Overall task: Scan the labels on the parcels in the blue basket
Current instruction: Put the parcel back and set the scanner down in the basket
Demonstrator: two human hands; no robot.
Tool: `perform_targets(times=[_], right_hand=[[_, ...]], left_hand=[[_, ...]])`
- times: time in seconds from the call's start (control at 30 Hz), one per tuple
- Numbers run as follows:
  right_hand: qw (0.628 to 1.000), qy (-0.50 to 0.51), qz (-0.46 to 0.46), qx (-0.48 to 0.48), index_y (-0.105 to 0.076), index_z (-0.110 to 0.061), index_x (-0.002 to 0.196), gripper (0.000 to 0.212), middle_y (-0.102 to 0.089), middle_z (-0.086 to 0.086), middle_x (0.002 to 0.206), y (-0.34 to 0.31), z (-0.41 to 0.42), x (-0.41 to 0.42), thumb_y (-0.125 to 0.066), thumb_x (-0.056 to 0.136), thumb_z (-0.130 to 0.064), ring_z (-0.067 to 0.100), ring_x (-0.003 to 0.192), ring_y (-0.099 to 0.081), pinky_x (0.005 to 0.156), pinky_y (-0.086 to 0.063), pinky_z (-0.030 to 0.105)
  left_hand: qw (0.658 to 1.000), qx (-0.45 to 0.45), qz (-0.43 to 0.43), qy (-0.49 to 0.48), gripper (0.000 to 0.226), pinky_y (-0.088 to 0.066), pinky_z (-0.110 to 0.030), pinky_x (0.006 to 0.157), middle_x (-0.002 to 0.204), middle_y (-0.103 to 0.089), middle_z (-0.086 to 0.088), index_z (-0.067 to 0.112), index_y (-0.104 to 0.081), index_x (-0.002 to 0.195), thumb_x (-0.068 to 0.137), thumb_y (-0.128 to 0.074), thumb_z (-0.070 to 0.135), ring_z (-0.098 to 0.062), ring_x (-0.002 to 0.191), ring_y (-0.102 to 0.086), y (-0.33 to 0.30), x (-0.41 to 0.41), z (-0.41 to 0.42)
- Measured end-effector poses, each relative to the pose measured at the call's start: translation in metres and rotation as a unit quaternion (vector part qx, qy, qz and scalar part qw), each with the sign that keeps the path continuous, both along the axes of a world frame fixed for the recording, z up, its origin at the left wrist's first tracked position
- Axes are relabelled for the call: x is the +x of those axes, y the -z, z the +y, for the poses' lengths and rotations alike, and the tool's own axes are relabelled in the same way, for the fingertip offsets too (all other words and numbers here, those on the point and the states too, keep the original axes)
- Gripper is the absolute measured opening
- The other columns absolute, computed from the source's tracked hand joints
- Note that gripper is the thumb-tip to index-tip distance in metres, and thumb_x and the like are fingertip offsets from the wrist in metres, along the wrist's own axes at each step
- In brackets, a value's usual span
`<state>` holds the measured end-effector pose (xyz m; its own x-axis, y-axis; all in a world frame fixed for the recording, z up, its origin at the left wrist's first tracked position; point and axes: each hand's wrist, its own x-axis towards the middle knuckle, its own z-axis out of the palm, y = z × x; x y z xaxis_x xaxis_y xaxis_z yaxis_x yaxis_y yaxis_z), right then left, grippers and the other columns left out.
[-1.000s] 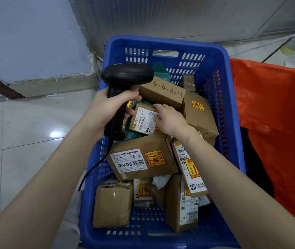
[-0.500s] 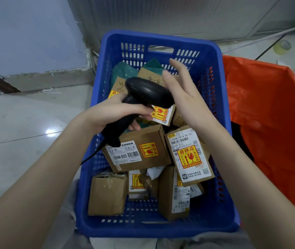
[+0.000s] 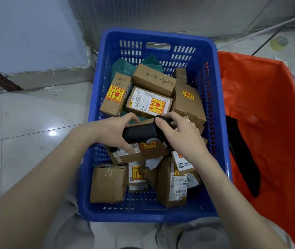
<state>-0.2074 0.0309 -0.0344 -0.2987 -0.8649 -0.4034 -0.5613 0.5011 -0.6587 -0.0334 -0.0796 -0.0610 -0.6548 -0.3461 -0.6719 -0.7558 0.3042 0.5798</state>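
A blue plastic basket (image 3: 215,105) holds several brown cardboard parcels. A parcel with a white label and a yellow fragile sticker (image 3: 149,103) lies face up in the middle. Behind it is a box marked 4-4-4003 (image 3: 154,79). Both hands hold a black barcode scanner (image 3: 140,134) low over the middle of the basket. My left hand (image 3: 115,129) grips its body from the left. My right hand (image 3: 182,132) closes over its other end from the right. The hands and scanner hide most of a labelled box (image 3: 136,153) beneath them.
An orange plastic bag (image 3: 268,123) stands open right beside the basket. Grey tiled floor (image 3: 26,132) lies to the left, with a wall base behind. A tape roll (image 3: 278,43) and a cable lie on the floor at the far right.
My right hand let go of the labelled parcel and came onto the scanner. My left hand lowered the scanner over the basket's middle. The white-labelled parcel now lies uncovered.
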Motion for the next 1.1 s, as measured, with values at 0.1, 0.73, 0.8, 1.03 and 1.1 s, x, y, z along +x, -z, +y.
perform_targets(times=[0.1,0.73,0.8,1.03,1.1], right_hand=[[0.998,0.029,-0.015,0.045,-0.056,-0.024,0.108,0.034,-0.059,-0.007,0.084,0.012,0.005,0.001,-0.042,0.094,-0.052,0.005,0.072,-0.052,0.053,-0.042,0.014],[0.99,-0.082,0.019,0.113,-0.048,-0.015,0.131,0.042,-0.061,0.006,0.12,0.043,0.009,0.02,-0.056,0.092,-0.027,0.021,0.108,-0.058,0.084,-0.047,0.031],[0.99,-0.084,0.022,0.108,-0.05,-0.014,0.129,0.039,-0.062,0.006,0.118,0.044,0.008,0.02,-0.055,0.092,-0.027,0.021,0.106,-0.059,0.085,-0.048,0.032],[0.992,-0.075,0.017,0.103,-0.053,-0.017,0.126,0.035,-0.066,0.005,0.105,0.044,0.01,0.019,-0.053,0.093,-0.029,0.02,0.094,-0.063,0.084,-0.054,0.041],[0.992,-0.072,0.016,0.1,-0.054,-0.018,0.124,0.034,-0.067,0.005,0.103,0.044,0.01,0.018,-0.053,0.093,-0.028,0.02,0.092,-0.064,0.084,-0.055,0.041]], left_hand=[[0.999,-0.009,-0.011,-0.033,0.073,-0.052,-0.024,0.074,0.103,-0.057,0.008,0.033,-0.031,0.127,0.072,-0.079,0.032,-0.006,0.087,-0.059,0.011,0.015,-0.001],[0.991,-0.132,-0.01,0.032,0.052,-0.049,-0.034,0.079,0.111,-0.047,0.004,0.028,-0.038,0.105,0.072,-0.078,0.033,-0.017,0.094,-0.054,0.064,0.036,0.017],[0.989,-0.143,-0.022,0.034,0.053,-0.049,-0.032,0.076,0.111,-0.047,0.004,0.028,-0.037,0.106,0.072,-0.077,0.035,-0.016,0.093,-0.054,0.064,0.035,0.018],[0.994,-0.089,-0.057,0.04,0.044,-0.051,-0.039,0.082,0.114,-0.046,-0.001,0.028,-0.038,0.104,0.076,-0.071,0.027,-0.019,0.096,-0.053,0.063,0.028,0.019],[0.995,-0.063,-0.066,0.042,0.042,-0.051,-0.039,0.084,0.115,-0.044,-0.002,0.026,-0.04,0.107,0.076,-0.069,0.021,-0.02,0.097,-0.052,0.063,0.027,0.019]])
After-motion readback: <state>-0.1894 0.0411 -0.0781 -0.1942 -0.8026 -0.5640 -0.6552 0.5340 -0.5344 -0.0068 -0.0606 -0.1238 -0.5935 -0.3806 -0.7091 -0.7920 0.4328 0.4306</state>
